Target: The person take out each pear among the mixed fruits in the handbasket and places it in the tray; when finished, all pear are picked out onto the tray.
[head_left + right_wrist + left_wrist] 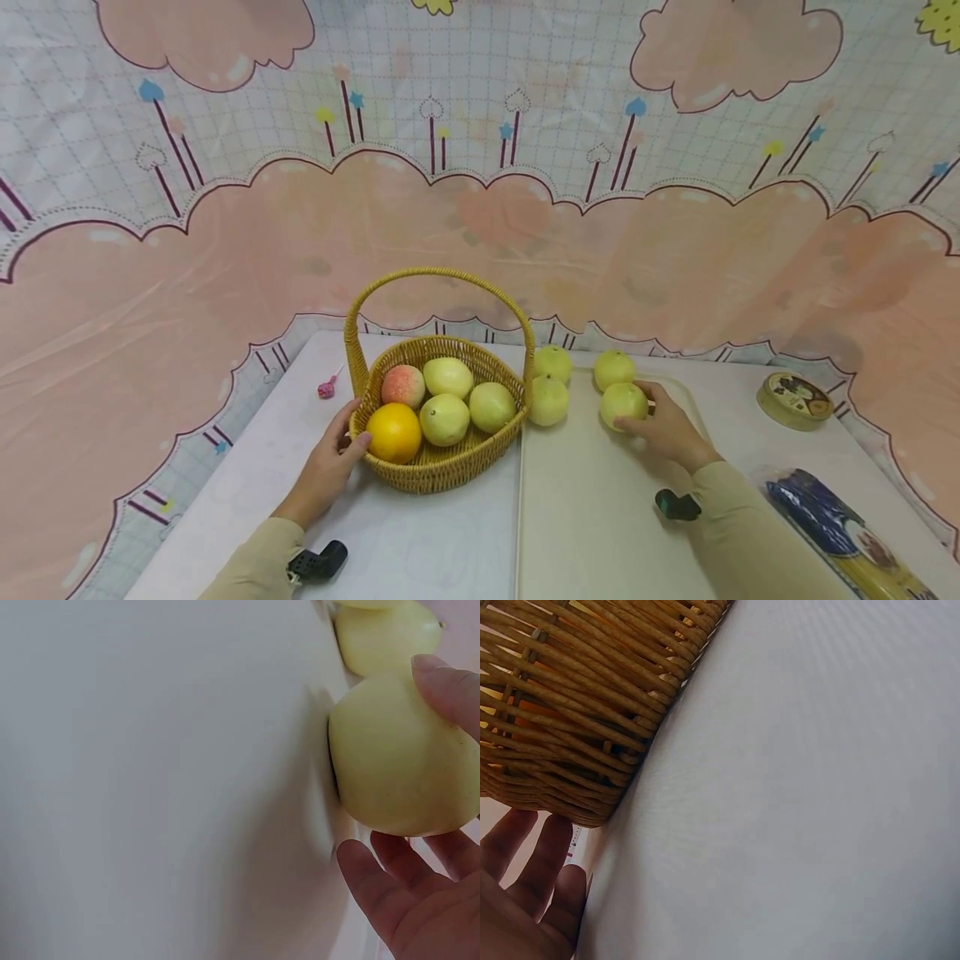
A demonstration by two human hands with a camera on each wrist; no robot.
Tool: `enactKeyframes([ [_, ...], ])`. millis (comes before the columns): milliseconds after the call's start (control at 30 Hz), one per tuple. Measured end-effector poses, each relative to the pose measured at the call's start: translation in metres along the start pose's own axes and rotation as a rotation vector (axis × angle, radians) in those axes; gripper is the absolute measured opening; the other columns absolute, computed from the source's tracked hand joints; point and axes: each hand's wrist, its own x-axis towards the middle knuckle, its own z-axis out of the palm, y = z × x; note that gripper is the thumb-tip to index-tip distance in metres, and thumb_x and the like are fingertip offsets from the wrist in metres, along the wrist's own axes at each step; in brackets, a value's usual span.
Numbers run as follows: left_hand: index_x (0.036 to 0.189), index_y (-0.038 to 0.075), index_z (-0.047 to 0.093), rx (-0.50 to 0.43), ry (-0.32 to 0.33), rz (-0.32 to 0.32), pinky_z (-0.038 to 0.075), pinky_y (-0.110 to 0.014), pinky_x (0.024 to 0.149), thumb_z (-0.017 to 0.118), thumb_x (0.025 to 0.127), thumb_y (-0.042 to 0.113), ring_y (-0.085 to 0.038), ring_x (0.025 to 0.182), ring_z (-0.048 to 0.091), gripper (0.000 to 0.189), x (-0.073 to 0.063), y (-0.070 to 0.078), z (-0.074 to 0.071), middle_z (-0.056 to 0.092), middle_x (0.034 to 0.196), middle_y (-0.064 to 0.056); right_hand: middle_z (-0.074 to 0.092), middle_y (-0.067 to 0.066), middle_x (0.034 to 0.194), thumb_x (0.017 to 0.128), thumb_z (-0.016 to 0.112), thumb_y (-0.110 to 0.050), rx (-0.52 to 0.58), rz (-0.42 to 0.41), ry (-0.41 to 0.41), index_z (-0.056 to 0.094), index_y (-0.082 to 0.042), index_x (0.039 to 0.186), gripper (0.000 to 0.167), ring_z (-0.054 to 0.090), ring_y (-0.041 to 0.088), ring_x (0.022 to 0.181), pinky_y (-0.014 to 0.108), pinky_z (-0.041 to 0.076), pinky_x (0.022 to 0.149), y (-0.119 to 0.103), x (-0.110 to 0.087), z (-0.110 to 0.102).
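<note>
Pale yellow-green, smooth-skinned round fruit (622, 404) sitting in the right hand's (669, 429) grip

Right: thumb and fingers are gripping the fruit from opposite sides, the thumb showing across its skin in the right wrist view. It is occupying the far part of a cream, rectangular, round-cornered tray (592, 517); whether it is resting on the surface or sitting just clear cannot be told. A matching pale green fruit (615, 369) is lying just behind it, toward the tray's far edge. Two more, a rear green fruit (552, 363) and a front green fruit (548, 402), are sitting at the tray's far left corner.

Left: the left hand (326, 471) is gripping a golden-brown, woven wicker basket (435, 478) at its left side, thumb at the rim, fingers outside. The basket, its arched handle upright, is standing beside the tray's left edge and holding a bright orange round fruit (394, 435), a red-and-yellow blushed fruit (403, 387) and three pale green ones.

White tabletop (435, 554): a pink-wrapped lollipop (326, 389) is lying near the left edge; a round, gold-sided tin (795, 402) is standing near the far right corner; a blue-and-yellow plastic packet (832, 517) is lying along the right edge.
</note>
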Motion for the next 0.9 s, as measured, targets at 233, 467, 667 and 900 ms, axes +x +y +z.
enactKeyframes([
  [233, 0.161, 0.022, 0.017, -0.005, -0.005, 0.002, 0.036, -0.060, 0.106, 0.049, 0.106, 0.041, -0.042, 0.130, 0.041, 0.067, 0.002, 0.002, 0.000, 0.024, 0.160, -0.021, 0.037, 0.031, 0.146, 0.090, 0.076, -0.030, -0.011, -0.009, -0.002, 0.027, 0.008, 0.149, 0.086, 0.047, 0.047, 0.125, 0.053, 0.044, 0.096, 0.000, 0.002, -0.003],
  [467, 0.161, 0.021, 0.017, -0.004, -0.006, -0.004, 0.035, -0.060, 0.106, 0.049, 0.105, 0.041, -0.042, 0.130, 0.041, 0.067, 0.002, 0.001, 0.001, 0.024, 0.160, -0.020, 0.039, 0.031, 0.146, 0.089, 0.076, -0.037, -0.014, 0.048, -0.014, 0.023, 0.005, 0.154, 0.093, 0.047, 0.046, 0.125, 0.050, 0.047, 0.092, -0.001, 0.000, -0.003],
  [667, 0.161, 0.021, 0.017, 0.005, -0.005, -0.008, 0.034, -0.061, 0.107, 0.048, 0.106, 0.042, -0.043, 0.131, 0.040, 0.067, 0.000, 0.001, 0.001, 0.022, 0.162, -0.021, 0.034, 0.031, 0.151, 0.087, 0.078, -0.040, -0.021, 0.075, -0.014, 0.017, 0.005, 0.156, 0.102, 0.044, 0.047, 0.129, 0.057, 0.043, 0.099, -0.005, -0.005, -0.005],
  [900, 0.161, 0.020, 0.018, 0.018, 0.006, 0.003, 0.037, -0.060, 0.104, 0.048, 0.106, 0.041, -0.043, 0.128, 0.043, 0.066, 0.000, 0.001, 0.000, 0.025, 0.160, -0.021, 0.029, 0.035, 0.152, 0.090, 0.075, -0.035, -0.046, -0.045, 0.037, 0.022, 0.007, 0.154, 0.093, 0.040, 0.052, 0.132, 0.062, 0.042, 0.099, -0.020, -0.013, -0.020],
])
